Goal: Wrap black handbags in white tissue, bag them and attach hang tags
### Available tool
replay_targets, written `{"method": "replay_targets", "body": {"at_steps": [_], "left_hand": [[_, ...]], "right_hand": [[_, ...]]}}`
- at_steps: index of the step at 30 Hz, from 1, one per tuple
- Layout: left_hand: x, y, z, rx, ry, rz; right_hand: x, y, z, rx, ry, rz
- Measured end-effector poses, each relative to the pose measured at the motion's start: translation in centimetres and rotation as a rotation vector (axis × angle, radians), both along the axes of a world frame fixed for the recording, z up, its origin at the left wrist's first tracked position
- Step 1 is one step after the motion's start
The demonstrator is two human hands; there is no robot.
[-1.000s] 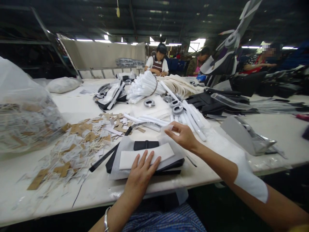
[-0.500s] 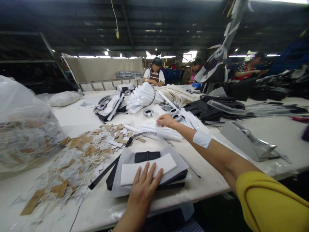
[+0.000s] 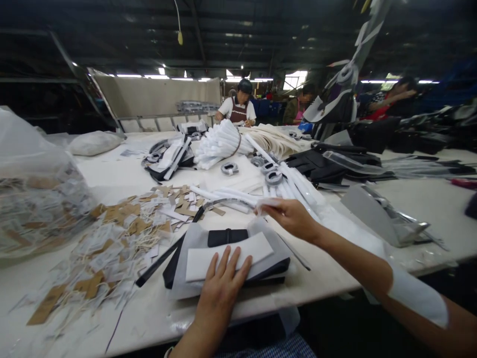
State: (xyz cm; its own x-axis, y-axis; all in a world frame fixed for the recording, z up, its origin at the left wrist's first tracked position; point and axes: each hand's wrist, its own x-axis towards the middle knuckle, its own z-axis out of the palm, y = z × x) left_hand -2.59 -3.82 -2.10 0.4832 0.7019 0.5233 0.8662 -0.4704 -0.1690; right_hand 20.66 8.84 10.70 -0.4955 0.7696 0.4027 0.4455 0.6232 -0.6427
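Observation:
My left hand lies flat, fingers spread, on a white foam strip. Beneath the strip are a sheet of white tissue paper and a black bag lying on the table. A small black flap or pouch with a band shows just beyond the foam. My right hand is closed in a pinch on a thin, translucent white sheet, held above the bag's far right side. Close by, the bag's strap arches up, partly wrapped in clear film.
Left of the bag, paper tags lie heaped beside a clear plastic sack. Farther back are white rolled tubes, coiled grey straps and black bags. A metal tape dispenser stands right. Several people work beyond.
My right hand has drawn back toward me and to the right, bringing the thin white sheet with it. My left hand stays on the foam strip.

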Motion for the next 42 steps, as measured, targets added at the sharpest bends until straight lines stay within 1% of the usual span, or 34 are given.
{"method": "replay_targets", "body": {"at_steps": [3,5,7,10,13,17,20,23,26,29,32,34,37,40,42], "left_hand": [[-0.2,-0.1,0.8,-0.049,0.058,-0.031],[-0.2,-0.1,1.2,-0.05,0.051,-0.032],[0.0,-0.1,1.4,-0.055,0.036,-0.029],[0.2,0.0,1.6,-0.064,0.04,-0.034],[0.2,0.4,1.9,-0.087,0.075,-0.074],[-0.1,0.7,2.3,-0.141,0.124,-0.123],[0.2,0.4,3.1,-0.182,0.189,-0.138],[0.9,0.2,4.2,-0.254,0.215,-0.171],[1.3,0.4,4.9,-0.348,0.114,-0.242],[1.2,0.7,4.5,-0.355,-0.055,-0.258],[1.1,0.5,3.5,-0.318,-0.132,-0.221],[1.1,0.3,2.9,-0.305,-0.124,-0.209],[1.3,0.1,2.5,-0.277,-0.095,-0.216],[1.4,0.2,2.3,-0.229,-0.082,-0.209],[1.5,0.2,2.3,-0.208,-0.076,-0.201]], "right_hand": [[1.5,-5.5,-2.4,0.158,-0.111,0.148],[2.0,-7.8,-4.4,0.255,-0.161,0.19],[2.1,-9.2,-6.3,0.344,-0.186,0.186],[2.3,-10.1,-8.3,0.424,-0.216,0.167],[2.5,-10.6,-9.8,0.462,-0.215,0.133],[2.7,-11.0,-11.3,0.488,-0.159,0.119],[2.8,-11.0,-12.0,0.49,-0.149,0.118],[2.8,-11.0,-12.3,0.493,-0.15,0.123],[2.8,-11.0,-12.5,0.499,-0.145,0.122],[2.7,-11.2,-12.8,0.499,-0.128,0.122],[2.8,-11.4,-12.3,0.455,-0.103,0.161],[3.3,-11.6,-11.3,0.348,-0.097,0.229],[4.6,-11.3,-9.0,0.092,-0.081,0.339],[5.9,-10.3,-6.8,-0.167,-0.007,0.395],[6.3,-9.4,-5.9,-0.291,0.049,0.414]]}}
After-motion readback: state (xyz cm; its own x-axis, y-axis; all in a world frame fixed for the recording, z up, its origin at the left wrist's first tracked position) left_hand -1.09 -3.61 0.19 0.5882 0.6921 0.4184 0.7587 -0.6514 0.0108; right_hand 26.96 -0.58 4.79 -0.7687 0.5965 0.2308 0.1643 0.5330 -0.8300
